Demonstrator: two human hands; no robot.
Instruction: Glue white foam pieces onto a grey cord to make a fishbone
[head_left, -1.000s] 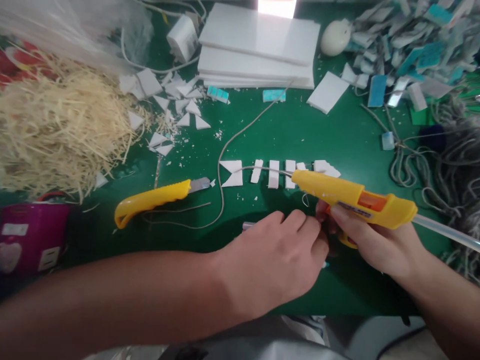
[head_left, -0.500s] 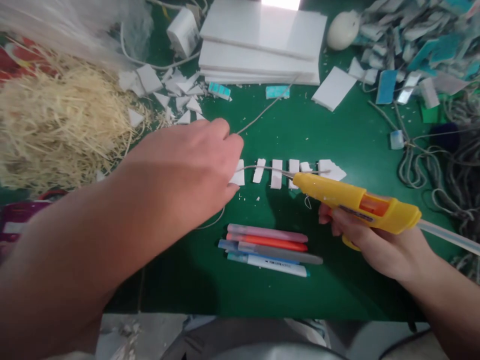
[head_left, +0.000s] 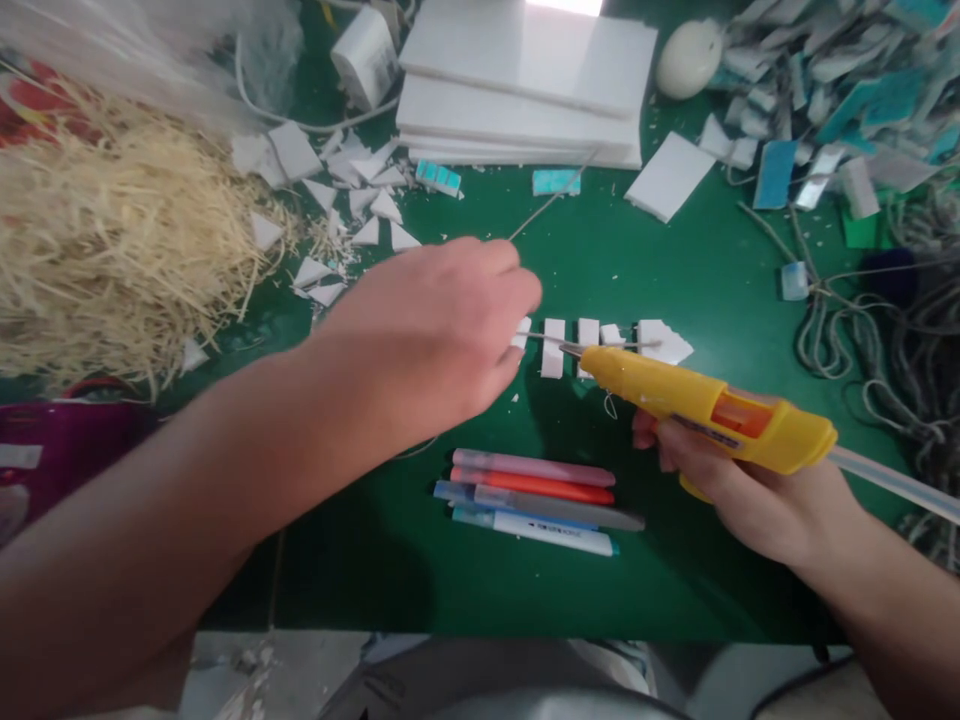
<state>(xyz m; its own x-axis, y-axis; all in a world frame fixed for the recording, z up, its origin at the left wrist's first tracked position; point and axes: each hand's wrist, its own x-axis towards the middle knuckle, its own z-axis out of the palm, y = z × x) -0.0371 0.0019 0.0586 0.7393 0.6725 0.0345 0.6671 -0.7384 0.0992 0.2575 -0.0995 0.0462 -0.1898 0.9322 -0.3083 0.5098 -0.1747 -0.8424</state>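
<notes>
A row of small white foam pieces (head_left: 553,360) lies on the green table, with a thin grey cord (head_left: 537,336) running across them. My left hand (head_left: 457,325) is closed at the row's left end, its fingertips hidden beside the cord and a white piece; the cord appears pinched there. My right hand (head_left: 720,470) is wrapped round the handle of a yellow glue gun (head_left: 675,395). The gun's metal nozzle points left and sits at the cord, between two of the white pieces. A clear glue stick (head_left: 892,484) sticks out of the gun's back.
Several markers (head_left: 540,500) lie in front of the row. White foam sheets (head_left: 525,90) are stacked behind it. Wood shavings (head_left: 127,230) and white scraps (head_left: 352,165) lie left; grey cord bundles (head_left: 870,350) and teal-white scraps (head_left: 795,90) lie right.
My left hand has moved right along the cord, now covering pieces at the row's left end. My right hand and the glue gun have shifted very slightly left.
</notes>
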